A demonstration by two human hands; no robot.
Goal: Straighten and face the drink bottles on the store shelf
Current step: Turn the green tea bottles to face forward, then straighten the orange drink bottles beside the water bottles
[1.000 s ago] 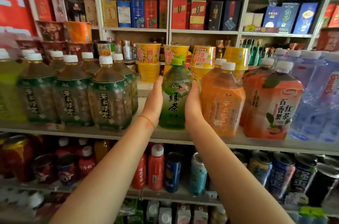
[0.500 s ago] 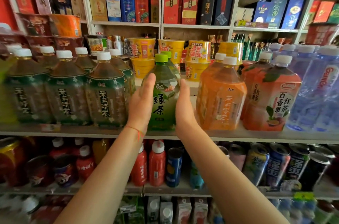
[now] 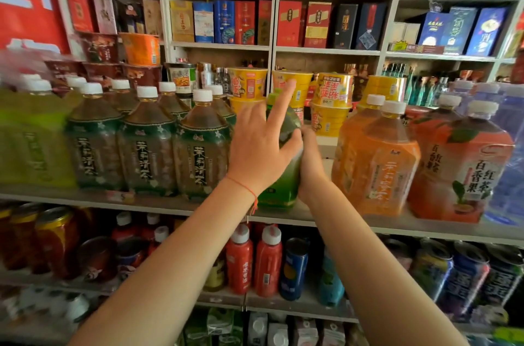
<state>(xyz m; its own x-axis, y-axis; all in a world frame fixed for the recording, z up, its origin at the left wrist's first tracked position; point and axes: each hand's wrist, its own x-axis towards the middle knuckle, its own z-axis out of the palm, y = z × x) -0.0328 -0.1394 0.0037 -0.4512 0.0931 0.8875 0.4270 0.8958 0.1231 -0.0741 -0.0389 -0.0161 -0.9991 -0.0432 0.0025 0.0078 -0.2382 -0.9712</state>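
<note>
Green tea bottle [image 3: 283, 184] standing upright on shelf edge [image 3: 158, 205], between dark jasmine tea bottles [image 3: 200, 152] and orange tea bottles [image 3: 374, 164]. Left hand [image 3: 261, 150] laid across bottle front, fingers spread and mostly straight, index raised past green cap. Right hand [image 3: 310, 164] against bottle's right side, fingers wrapped behind, grip only partly visible
</note>
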